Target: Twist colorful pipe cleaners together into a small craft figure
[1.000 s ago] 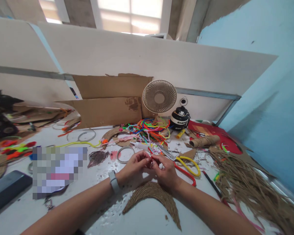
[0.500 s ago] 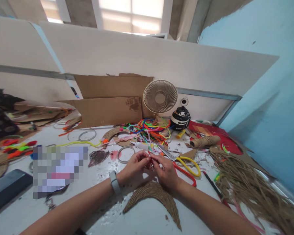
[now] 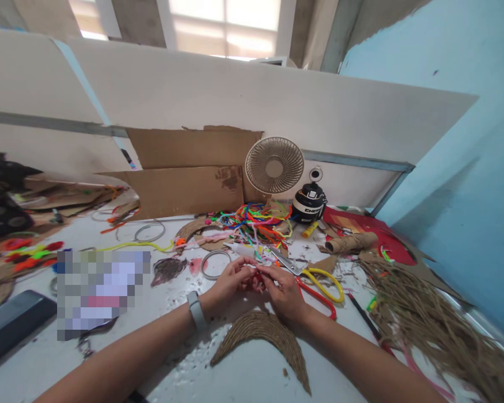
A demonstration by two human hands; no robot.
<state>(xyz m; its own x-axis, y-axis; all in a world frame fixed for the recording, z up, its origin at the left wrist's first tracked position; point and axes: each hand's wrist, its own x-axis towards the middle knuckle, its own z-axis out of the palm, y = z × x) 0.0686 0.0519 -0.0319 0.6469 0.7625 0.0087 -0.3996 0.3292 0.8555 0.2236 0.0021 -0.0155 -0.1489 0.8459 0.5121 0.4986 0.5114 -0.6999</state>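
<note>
My left hand (image 3: 240,275) and my right hand (image 3: 284,288) meet at the middle of the white table, fingers curled and pinched together. Between the fingertips shows a small red piece (image 3: 258,280), mostly hidden, too small to name surely. Just below the hands lies a crescent (image 3: 258,323) covered in rows of brown cord. Scissors (image 3: 304,272) with one yellow and one red handle lie open beside my right hand. A grey ring (image 3: 217,264) lies by my left hand, and a white glue tube (image 3: 240,249) is behind the fingers.
A tangle of colourful pipe cleaners (image 3: 256,221) lies in front of a fan (image 3: 274,165) and a black flask (image 3: 308,202). Brown paper cord (image 3: 437,327) is heaped at right, near a dark pencil (image 3: 364,316). A dark case (image 3: 17,324) sits at left.
My fingers have shifted slightly around the small red piece, the left ones opening a little. Everything on the table has stayed where it was.
</note>
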